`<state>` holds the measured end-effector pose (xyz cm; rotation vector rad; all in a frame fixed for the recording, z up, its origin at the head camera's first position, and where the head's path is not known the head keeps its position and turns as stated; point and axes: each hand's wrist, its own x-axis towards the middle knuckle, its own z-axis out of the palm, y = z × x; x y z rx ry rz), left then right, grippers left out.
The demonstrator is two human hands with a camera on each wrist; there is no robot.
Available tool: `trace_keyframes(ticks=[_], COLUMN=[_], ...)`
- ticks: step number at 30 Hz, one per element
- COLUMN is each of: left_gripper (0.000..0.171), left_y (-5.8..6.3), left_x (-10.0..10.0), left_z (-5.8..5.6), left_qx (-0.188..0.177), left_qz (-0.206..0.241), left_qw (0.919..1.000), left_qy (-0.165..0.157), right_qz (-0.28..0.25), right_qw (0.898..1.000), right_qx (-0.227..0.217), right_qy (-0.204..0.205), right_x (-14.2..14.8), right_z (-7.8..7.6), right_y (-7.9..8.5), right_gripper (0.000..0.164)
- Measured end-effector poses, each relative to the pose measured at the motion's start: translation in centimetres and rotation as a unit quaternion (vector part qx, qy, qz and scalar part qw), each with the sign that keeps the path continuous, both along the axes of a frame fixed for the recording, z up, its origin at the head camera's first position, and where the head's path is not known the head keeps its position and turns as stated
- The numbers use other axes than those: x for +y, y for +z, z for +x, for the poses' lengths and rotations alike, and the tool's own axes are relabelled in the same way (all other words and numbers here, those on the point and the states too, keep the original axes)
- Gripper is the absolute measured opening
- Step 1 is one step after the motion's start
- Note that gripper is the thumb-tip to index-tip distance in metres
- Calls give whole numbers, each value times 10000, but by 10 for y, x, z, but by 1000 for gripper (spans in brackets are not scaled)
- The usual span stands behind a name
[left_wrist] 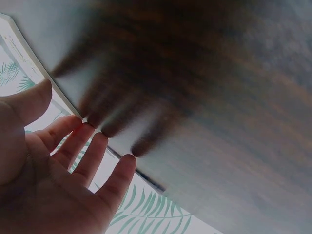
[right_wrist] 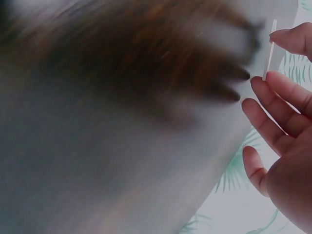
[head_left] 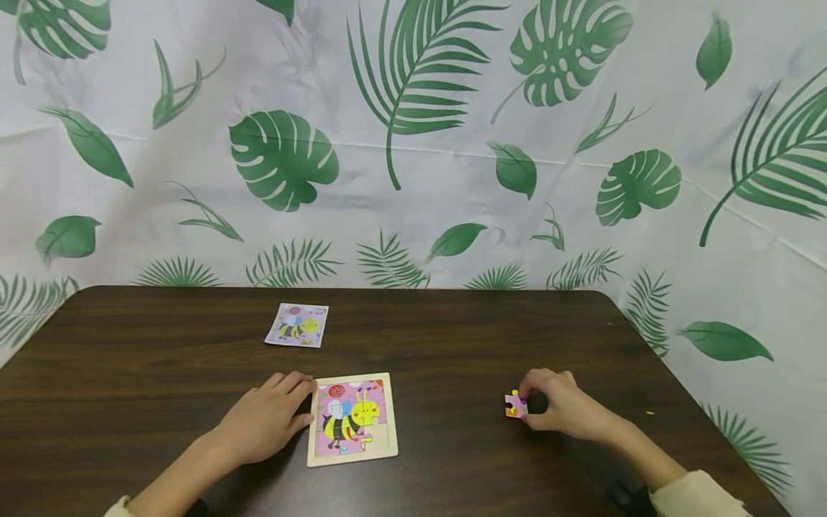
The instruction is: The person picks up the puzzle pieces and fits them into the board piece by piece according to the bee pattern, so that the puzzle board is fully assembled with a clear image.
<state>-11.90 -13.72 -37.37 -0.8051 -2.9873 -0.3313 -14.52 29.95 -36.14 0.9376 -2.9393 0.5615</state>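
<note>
A square wooden jigsaw tray with a bee picture lies at the middle front of the table, bare wood showing at its lower right. My left hand rests on the table, fingertips and thumb at the tray's left edge. In the left wrist view its fingers are loosely extended along that pale edge. Well to the right, my right hand pinches a small pink and yellow jigsaw piece between thumb and fingers. The right wrist view shows this piece edge-on, the other fingers spread loosely below.
A paper picture of the same bee lies behind the tray, slightly left. The dark wood table reaches back to a white cloth printed with green leaves, which also hangs along the right side.
</note>
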Motion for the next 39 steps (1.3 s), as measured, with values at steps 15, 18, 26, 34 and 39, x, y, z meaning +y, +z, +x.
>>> trace_keyframes(ticks=[15, 18, 26, 34, 39], left_gripper=[35, 35, 35, 35, 36], left_y=[1, 1, -1, 0, 0], left_x=[0, 0, 1, 1, 1], left_z=[0, 0, 0, 0, 0], left_qx=[-32, -66, -79, -158, -160], left_qz=[1, 4, -13, -12, -17], left_qw=[10000, 10000, 9999, 9998, 9998], left_qy=[35, 40, 64, 108, 108], right_qz=[-49, -61, 115, 233, 276], right_qw=[9967, 9948, 9908, 9875, 9851], right_qx=[-162, -349, -686, -840, -908], right_qy=[800, 954, 1162, 1312, 1435], right_x=[-69, -84, -119, -147, -162], right_z=[-10, -9, -5, -1, 2], right_y=[5, 7, 10, 12, 14], right_gripper=[18, 18, 18, 19, 20])
